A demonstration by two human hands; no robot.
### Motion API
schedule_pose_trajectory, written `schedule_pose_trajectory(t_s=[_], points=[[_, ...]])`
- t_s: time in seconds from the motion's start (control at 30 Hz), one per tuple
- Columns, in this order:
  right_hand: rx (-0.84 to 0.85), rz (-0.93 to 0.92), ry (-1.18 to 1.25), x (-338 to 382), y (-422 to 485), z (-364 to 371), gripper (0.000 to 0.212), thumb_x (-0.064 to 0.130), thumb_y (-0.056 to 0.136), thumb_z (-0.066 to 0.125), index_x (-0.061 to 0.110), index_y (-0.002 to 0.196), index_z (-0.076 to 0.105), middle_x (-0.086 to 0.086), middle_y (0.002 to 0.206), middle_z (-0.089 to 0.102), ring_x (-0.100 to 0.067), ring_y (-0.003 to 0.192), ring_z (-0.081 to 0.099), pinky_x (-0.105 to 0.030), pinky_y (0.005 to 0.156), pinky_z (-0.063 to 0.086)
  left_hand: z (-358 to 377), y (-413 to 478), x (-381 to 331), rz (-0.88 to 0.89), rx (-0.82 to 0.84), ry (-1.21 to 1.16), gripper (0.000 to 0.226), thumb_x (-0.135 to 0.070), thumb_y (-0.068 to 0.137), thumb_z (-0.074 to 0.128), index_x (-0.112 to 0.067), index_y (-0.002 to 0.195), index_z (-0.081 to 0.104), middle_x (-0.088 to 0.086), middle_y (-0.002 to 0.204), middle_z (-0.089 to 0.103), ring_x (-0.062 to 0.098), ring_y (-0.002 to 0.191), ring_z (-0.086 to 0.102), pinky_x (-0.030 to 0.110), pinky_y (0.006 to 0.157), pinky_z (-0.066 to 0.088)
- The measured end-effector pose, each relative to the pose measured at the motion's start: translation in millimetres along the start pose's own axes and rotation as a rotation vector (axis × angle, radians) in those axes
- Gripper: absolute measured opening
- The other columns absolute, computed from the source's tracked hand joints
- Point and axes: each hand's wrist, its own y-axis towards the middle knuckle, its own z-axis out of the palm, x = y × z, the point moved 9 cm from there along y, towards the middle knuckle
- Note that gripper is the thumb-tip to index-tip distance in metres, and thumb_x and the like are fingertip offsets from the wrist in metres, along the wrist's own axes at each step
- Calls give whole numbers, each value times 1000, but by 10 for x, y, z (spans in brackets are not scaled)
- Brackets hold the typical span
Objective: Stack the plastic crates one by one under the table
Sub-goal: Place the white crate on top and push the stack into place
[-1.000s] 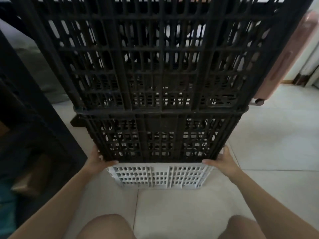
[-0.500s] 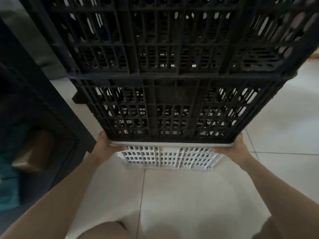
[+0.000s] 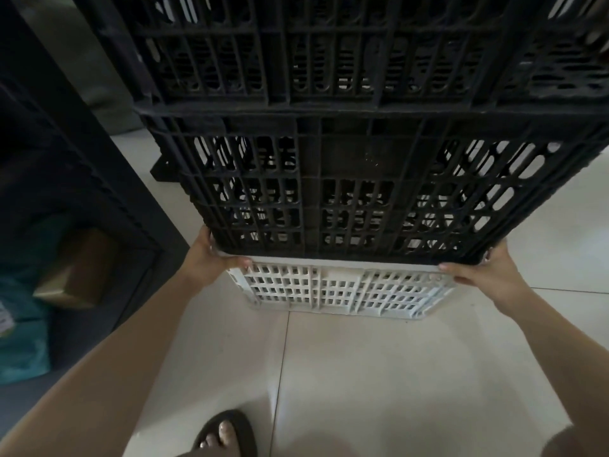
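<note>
A tall stack of crates fills the upper view. At the bottom is a white crate [image 3: 339,291], on it a black crate [image 3: 342,192], and above that another black crate [image 3: 329,51] cut off by the top edge. My left hand [image 3: 211,258] grips the left corner where the white crate's rim meets the lower black crate. At the matching right corner my right hand [image 3: 484,268] holds the same seam. The white crate's bottom edge looks slightly off the tiled floor [image 3: 379,374], tilted toward me.
A dark furniture frame [image 3: 82,153] stands at the left, with a brown box [image 3: 79,268] and teal items [image 3: 23,344] in the shadow below it. My sandalled foot [image 3: 227,433] is on the tiles near the bottom edge. Pale tiles lie to the right.
The stack has come closer and now fills more of the view. My hands stay on the two lower corners. My foot has come into view where my knees were.
</note>
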Motion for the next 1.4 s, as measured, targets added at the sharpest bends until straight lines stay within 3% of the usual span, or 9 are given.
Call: schedule_pose_trajectory(t_s=[0.17,0.43,0.6,0.73,0.87,0.97,1.07,1.2,1.4], points=[[-3,-81,-138,64,-25,-17,120,31,32,93,33,132,28,7,131,48,-13,120,47,-43,105,41,-16,-47,3,1,-25,-5,98,-45,31,90,-48,116,41,-28,111,53,10,116,48,25,90,41],[-49,-108,-133,41,-90,-58,109,37,35,94,44,125,34,28,111,52,-14,115,53,-50,96,50,-14,-113,6,21,-66,21,90,-27,49,92,-44,122,41,-16,122,56,17,126,48,43,106,42],[-42,-146,-135,125,-174,-17,94,23,49,94,54,112,31,25,108,52,-17,113,55,-51,86,56,52,-159,-73,79,-17,99,94,-31,59,88,-42,132,29,-49,101,50,-13,104,51,18,89,41],[-23,-308,-202,350,-252,41,80,17,54,93,63,95,42,29,105,56,-11,104,59,-54,87,53,84,-178,-102,80,-2,95,107,-35,54,89,-36,138,22,-50,106,44,-3,110,49,12,83,42],[5,-428,-281,546,-315,102,77,16,56,92,66,96,48,45,100,53,-2,90,64,-45,73,57,111,-161,-75,56,-28,84,116,-34,47,92,-36,137,19,-52,100,46,-23,95,51,1,74,42],[4,-468,-286,631,-370,119,78,17,56,91,67,98,49,48,104,52,16,91,60,-24,64,57,82,-150,-11,43,-82,78,111,-33,47,92,-41,132,21,-46,96,52,-22,88,56,5,73,42],[20,-481,-273,692,-418,141,76,21,56,90,66,102,49,46,108,53,17,93,59,-5,64,51,86,-136,3,51,-86,59,112,-34,43,93,-44,130,23,-31,108,55,2,106,56,25,91,45],[21,-461,-263,637,-384,133,81,21,56,91,69,102,46,47,106,52,17,93,59,-4,65,51,104,-111,-15,59,-73,-36,112,-20,41,95,-41,128,29,-7,121,60,21,115,59,48,96,49],[-18,-429,-301,607,-318,122,84,20,57,91,72,103,44,45,107,52,11,95,61,-18,70,56,112,-70,-78,21,-93,-49,98,-2,47,91,-53,112,37,-33,101,61,-15,94,59,16,68,54]])
